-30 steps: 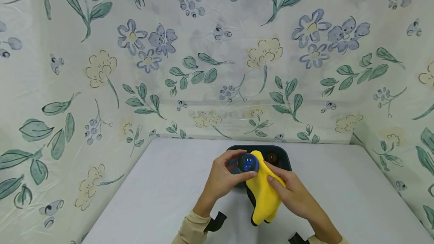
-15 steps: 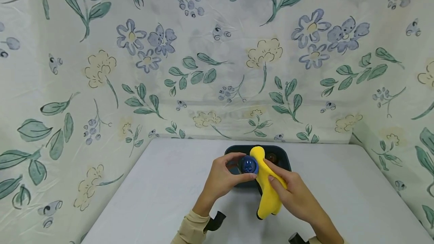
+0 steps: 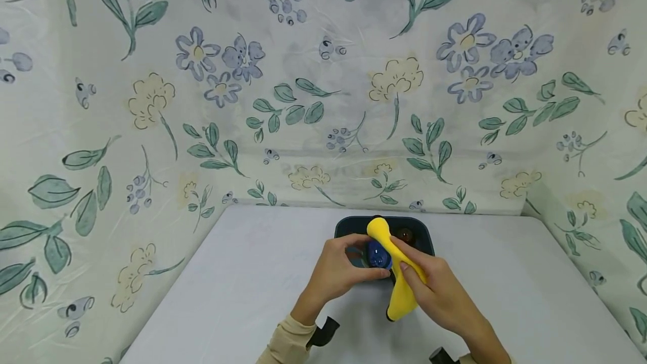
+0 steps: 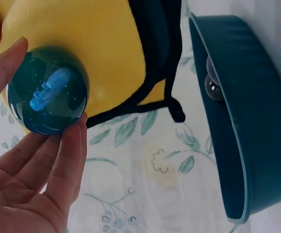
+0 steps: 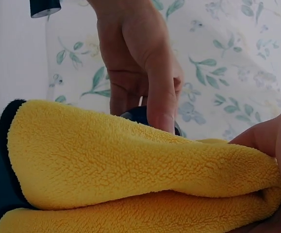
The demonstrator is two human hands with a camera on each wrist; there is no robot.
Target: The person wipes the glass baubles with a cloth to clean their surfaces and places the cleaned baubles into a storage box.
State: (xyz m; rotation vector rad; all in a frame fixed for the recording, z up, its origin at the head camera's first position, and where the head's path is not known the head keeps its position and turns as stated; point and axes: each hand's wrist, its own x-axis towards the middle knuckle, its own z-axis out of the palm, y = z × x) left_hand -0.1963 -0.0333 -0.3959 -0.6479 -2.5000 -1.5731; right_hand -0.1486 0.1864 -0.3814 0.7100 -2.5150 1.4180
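My left hand [image 3: 340, 274] grips a glossy blue ball [image 3: 377, 254] between thumb and fingers, just above a dark teal tray [image 3: 420, 235]. In the left wrist view the ball [image 4: 48, 90] shows a pale blue figure inside and touches a yellow cloth [image 4: 106, 48]. My right hand [image 3: 434, 291] holds that yellow cloth [image 3: 399, 285], black-edged, folded and pressed against the ball's right side. The right wrist view shows the cloth [image 5: 130, 174] filling the foreground, with the left hand's fingers [image 5: 155, 92] and a sliver of the ball [image 5: 138, 115] behind it. A dark ball [image 3: 404, 235] lies in the tray.
The tray stands at the back middle of a white table [image 3: 242, 285]. Floral fabric [image 3: 323, 83] walls the table in at the back and both sides. In the left wrist view a clear ball [image 4: 213, 87] sits inside the tray [image 4: 247, 121].
The left hand has lowered the blue ball slightly toward the tray. The right hand has drawn the yellow cloth up and over the ball's right side; the cloth now looks narrower.
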